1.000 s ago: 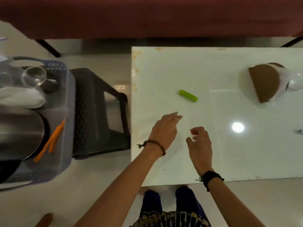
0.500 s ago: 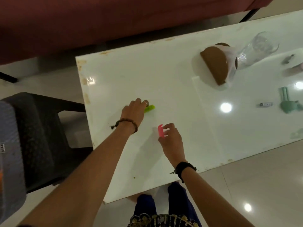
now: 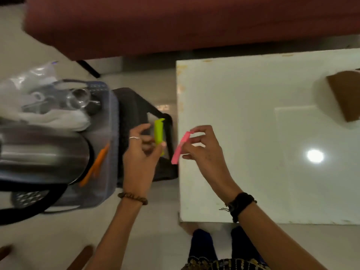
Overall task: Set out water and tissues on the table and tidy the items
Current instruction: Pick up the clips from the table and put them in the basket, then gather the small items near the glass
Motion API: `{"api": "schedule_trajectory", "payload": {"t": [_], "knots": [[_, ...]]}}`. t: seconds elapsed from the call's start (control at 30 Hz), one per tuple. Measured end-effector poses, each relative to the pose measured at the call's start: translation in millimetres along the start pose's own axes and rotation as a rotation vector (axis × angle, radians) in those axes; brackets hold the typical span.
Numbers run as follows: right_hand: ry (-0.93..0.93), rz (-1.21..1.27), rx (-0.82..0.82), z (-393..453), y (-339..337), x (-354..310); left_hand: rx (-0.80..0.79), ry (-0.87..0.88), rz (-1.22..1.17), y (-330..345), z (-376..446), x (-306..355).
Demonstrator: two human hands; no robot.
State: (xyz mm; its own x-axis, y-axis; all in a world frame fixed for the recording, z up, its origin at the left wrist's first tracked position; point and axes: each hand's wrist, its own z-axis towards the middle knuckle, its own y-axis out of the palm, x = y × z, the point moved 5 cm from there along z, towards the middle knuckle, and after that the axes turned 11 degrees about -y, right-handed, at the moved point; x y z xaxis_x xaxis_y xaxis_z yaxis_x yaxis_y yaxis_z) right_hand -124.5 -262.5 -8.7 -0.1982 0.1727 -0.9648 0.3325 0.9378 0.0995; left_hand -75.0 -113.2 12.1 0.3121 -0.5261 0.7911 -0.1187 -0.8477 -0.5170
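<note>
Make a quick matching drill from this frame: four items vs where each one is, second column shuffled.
Items:
1. green clip
2. pink clip
3. orange clip
4. brown box

Places:
A. lying in the grey basket
B. pinched in the right hand
C. on the white table, right edge of view
D. held in the left hand

Pairs: 1-D, 2-B, 3-A, 4-C
</note>
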Motion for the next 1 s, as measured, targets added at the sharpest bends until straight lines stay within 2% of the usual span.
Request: {"api": "schedule_trajectory", "payload": {"t": [0.1,0.17,0.27,0.43,0.5,0.63,0.83,1.0], "knots": [[-0.087,-0.013,-0.137,7.6,79.4,-9.6,0.274,-0.036,0.090,-80.5,0.3,-28.7],[-0.135,-0.083,-0.218,8.3,123.6,-10.7,0.334,-0.106,0.166,-113.9,-0.3,-52.6],[-0.208,-0.319,-0.355,4.5,173.3,-3.7,0.316,-0.180,0.260,-140.2,-0.5,-89.4],[-0.405,-0.816,-0.502,-1.9,208.5,15.0,0.232,-0.255,0.341,-140.7,1.4,-128.6],[-0.422,-0.902,-0.523,-2.6,211.2,21.6,0.199,-0.294,0.323,-135.5,2.8,-135.1],[-0.412,-0.861,-0.524,-1.8,207.6,27.1,0.172,-0.309,0.307,-127.5,1.8,-132.1],[-0.434,-0.698,-0.394,8.7,168.1,11.8,0.263,0.043,0.335,-100.4,-7.0,-75.1],[-0.335,-0.701,-0.286,12.9,74.5,16.6,0.054,0.096,0.308,-20.2,-18.5,-40.9]]}}
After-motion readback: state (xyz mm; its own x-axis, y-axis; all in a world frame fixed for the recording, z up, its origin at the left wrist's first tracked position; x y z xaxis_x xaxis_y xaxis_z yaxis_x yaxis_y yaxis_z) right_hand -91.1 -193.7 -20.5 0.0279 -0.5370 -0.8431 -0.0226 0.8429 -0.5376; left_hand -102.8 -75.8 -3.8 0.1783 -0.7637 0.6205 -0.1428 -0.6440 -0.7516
